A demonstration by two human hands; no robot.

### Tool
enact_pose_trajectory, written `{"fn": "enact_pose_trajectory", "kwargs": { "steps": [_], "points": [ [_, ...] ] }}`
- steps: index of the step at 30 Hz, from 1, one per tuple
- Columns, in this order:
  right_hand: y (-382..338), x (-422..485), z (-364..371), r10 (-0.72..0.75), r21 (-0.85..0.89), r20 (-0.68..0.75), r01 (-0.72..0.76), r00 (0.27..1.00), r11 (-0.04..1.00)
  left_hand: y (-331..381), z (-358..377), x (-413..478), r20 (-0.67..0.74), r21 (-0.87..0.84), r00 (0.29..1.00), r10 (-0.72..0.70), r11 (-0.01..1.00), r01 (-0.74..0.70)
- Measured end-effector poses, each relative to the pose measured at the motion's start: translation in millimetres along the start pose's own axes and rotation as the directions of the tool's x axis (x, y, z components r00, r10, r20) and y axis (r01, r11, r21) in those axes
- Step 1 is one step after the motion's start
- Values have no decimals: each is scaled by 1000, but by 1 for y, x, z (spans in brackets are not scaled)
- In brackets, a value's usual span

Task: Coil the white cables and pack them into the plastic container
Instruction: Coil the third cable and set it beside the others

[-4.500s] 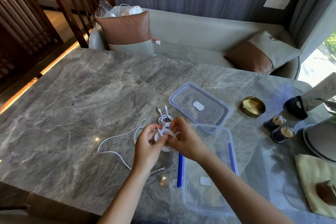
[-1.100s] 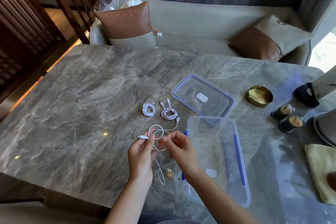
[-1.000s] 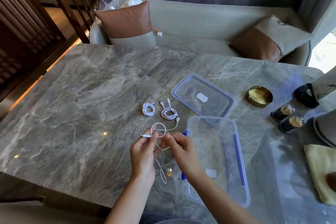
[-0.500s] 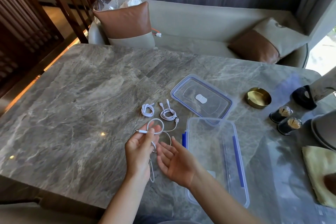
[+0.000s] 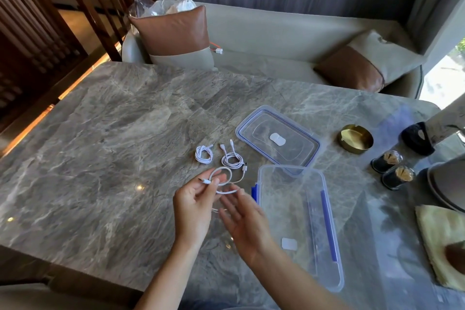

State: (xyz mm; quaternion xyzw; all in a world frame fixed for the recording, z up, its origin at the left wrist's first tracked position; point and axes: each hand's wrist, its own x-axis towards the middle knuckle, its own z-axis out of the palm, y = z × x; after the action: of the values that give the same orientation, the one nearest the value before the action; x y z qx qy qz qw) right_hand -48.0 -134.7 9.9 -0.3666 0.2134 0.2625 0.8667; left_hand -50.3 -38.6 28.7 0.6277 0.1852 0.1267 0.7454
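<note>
Grey marble desk point(image 5: 105, 158) fills my view. Left of centre, at 11 o'clock from the hands, two coiled cables lie on it: a small coil point(image 5: 203, 155), and just to its right a second coil point(image 5: 232, 160) with both plugs pointing to 12 o'clock. Left hand point(image 5: 195, 205) pinches a third cable point(image 5: 221, 178) near its plug, one loop formed above the fingers, the rest trailing down between the hands. Right hand point(image 5: 242, 221) is open, palm up, fingers spread, with the cable draped over its fingertips. At 3 o'clock from the hands sits the clear container point(image 5: 324, 211), nothing coiled in it. Its lid point(image 5: 278, 139) lies flat at 12 o'clock, touching the container's far rim. Far right: a brass ashtray point(image 5: 355, 138).
</note>
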Motion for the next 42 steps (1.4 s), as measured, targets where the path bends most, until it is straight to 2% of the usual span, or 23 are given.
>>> {"fn": "enact_pose_trajectory", "kwargs": {
  "steps": [1, 3, 5, 7, 11, 15, 17, 20, 23, 26, 27, 29, 30, 31, 32, 34, 36, 37, 39, 42],
  "points": [
    [-4, 0, -1, -55, 6, -15, 55, 998, 998, 0, -5, 1, 23, 84, 1000, 16, 996, -18],
    [-10, -1, -3, -176, -163, -25, 170, 984, 972, 1, -15, 2, 111, 232, 994, 15, 972, -41],
    [-15, -3, -4, -283, -414, 22, 267, 959, 871, 2, -21, 2, 214, 313, 975, -51, 950, -19],
    [-21, -3, -4, -306, -573, 115, 315, 945, 757, 5, -25, 2, 290, 356, 948, -129, 934, 18],
    [-37, -1, -6, -237, -773, 311, 390, 920, 500, 8, -29, 2, 310, 460, 933, -184, 888, 22],
    [-52, -3, -10, -65, -886, 447, 451, 892, 110, 13, -32, 3, 390, 595, 890, -236, 802, -48],
    [-59, -5, -9, 22, -891, 453, 452, 891, 43, 17, -33, 5, 477, 619, 839, -263, 778, -109],
    [-73, -7, -5, 128, -865, 498, 501, 858, 5, 25, -31, 7, 582, 647, 763, -283, 729, -224],
    [-86, -10, -1, 195, -845, 533, 530, 823, 76, 31, -27, 7, 601, 632, 747, -286, 742, -225],
    [-94, -6, 0, 170, -837, 543, 512, 822, 193, 36, -23, 8, 509, 660, 838, -197, 714, -233],
    [-96, -3, -1, 139, -832, 533, 486, 835, 267, 37, -23, 8, 455, 697, 878, -149, 673, -247],
    [-98, 1, -3, 95, -794, 502, 415, 859, 444, 36, -23, 10, 369, 810, 929, -6, 493, -319],
    [-98, 3, -5, 85, -761, 498, 388, 863, 520, 34, -24, 10, 373, 833, 926, 62, 417, -364],
    [-98, 3, -7, 77, -725, 503, 371, 861, 580, 31, -25, 10, 397, 817, 911, 114, 409, -407],
    [-97, 3, -9, 66, -687, 511, 361, 857, 631, 29, -26, 11, 426, 779, 895, 131, 450, -436],
    [-95, 3, -12, 28, -615, 522, 353, 853, 706, 27, -24, 12, 459, 650, 885, 80, 649, -396],
    [-91, 4, -13, -17, -563, 519, 357, 855, 746, 26, -22, 11, 480, 490, 876, -38, 840, -232],
    [-89, 5, -13, -41, -543, 516, 364, 856, 757, 25, -21, 11, 485, 423, 870, -86, 894, -148],
    [-83, 7, -14, -88, -505, 507, 379, 858, 775, 23, -20, 11, 468, 316, 869, -162, 949, 7],
    [-75, 9, -10, -159, -480, 462, 397, 872, 782, 17, -15, 12, 345, 194, 912, -223, 967, 163]
  ]
}}
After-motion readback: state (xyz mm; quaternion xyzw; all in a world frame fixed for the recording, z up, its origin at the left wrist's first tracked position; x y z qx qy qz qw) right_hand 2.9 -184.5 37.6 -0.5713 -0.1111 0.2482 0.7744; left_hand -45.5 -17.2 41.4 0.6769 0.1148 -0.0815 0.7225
